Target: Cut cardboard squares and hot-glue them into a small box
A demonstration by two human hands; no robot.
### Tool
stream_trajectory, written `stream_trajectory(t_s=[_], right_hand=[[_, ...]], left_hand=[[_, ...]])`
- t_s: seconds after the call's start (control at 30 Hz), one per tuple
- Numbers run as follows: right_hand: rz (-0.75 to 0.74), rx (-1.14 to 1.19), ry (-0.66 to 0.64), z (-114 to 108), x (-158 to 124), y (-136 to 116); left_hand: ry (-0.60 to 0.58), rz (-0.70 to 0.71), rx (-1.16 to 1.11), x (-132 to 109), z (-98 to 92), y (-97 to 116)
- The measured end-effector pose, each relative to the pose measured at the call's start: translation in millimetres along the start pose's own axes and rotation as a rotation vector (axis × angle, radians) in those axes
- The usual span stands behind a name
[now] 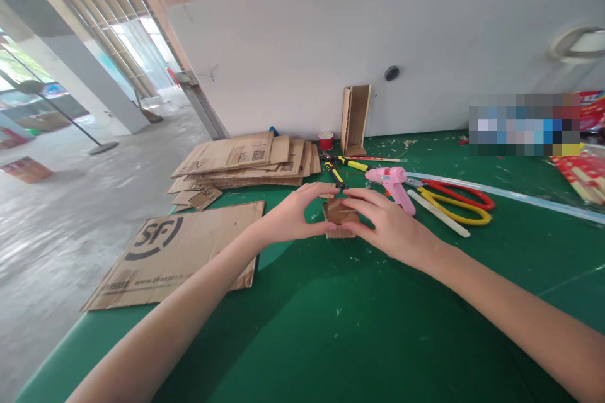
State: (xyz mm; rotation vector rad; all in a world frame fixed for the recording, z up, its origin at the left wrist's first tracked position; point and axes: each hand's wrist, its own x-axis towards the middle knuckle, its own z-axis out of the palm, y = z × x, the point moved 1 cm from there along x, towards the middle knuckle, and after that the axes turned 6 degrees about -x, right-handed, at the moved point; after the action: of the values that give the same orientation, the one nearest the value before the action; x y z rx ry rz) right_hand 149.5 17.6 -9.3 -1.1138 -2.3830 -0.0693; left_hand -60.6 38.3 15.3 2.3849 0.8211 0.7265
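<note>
Both my hands meet over a small brown cardboard piece that stands on the green table. My left hand pinches its left side, thumb below and fingers arched over the top. My right hand presses it from the right, with fingers closed around its top and near edge. A pink glue gun lies just behind my right hand.
A large flat cardboard sheet lies at the left table edge. Behind it rests a stack of flattened cardboard. Red and yellow scissors, a white stick, a yellow-handled tool, red tape and an upright cardboard box sit near the white wall.
</note>
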Motion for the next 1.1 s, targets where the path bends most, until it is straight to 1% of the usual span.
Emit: stream_trajectory(t_s=[0.07,0.13,0.2,0.27,0.37,0.47,0.53,0.63,0.73,0.8,0.9,1.1], right_hand=[[0.013,0.035,0.027,-1.5,-0.2,-1.2],[0.028,0.061,0.056,-2.7,-0.5,-2.7],[0.014,0.078,0.087,-3.3,-0.9,-4.6],[-0.022,0.099,0.113,-3.4,-1.4,-6.9],[-0.057,0.133,0.110,-3.8,-1.9,-10.3],[-0.005,0.152,0.044,-4.4,-2.2,-11.1],[0.048,0.172,-0.040,-3.5,-2.8,-8.9],[0.092,0.205,-0.203,1.1,-5.2,-1.5],[0.117,0.229,-0.308,7.7,-8.5,7.3],[0.133,0.235,-0.314,11.4,-9.9,11.5],[0.161,0.237,-0.280,15.0,-10.2,13.7],[0.203,0.257,-0.231,20.7,-10.1,12.4]], left_hand=[[-0.003,0.017,0.093,1.0,-3.8,6.1],[-0.032,0.052,0.206,1.2,-6.3,12.2],[-0.064,0.088,0.294,0.5,-7.1,18.2],[-0.081,0.094,0.332,-0.9,-6.1,23.2],[-0.092,0.079,0.321,-4.1,-3.5,24.7],[-0.086,0.042,0.231,-8.0,-3.6,14.7],[-0.073,-0.008,0.094,-10.7,-5.4,2.8],[-0.047,-0.096,-0.100,-13.8,-6.2,-15.2],[-0.043,-0.198,-0.177,-15.3,-1.7,-26.6],[-0.046,-0.241,-0.187,-16.0,2.4,-30.3],[-0.058,-0.275,-0.164,-16.8,6.6,-32.5],[-0.067,-0.276,-0.117,-16.8,10.1,-30.0]])
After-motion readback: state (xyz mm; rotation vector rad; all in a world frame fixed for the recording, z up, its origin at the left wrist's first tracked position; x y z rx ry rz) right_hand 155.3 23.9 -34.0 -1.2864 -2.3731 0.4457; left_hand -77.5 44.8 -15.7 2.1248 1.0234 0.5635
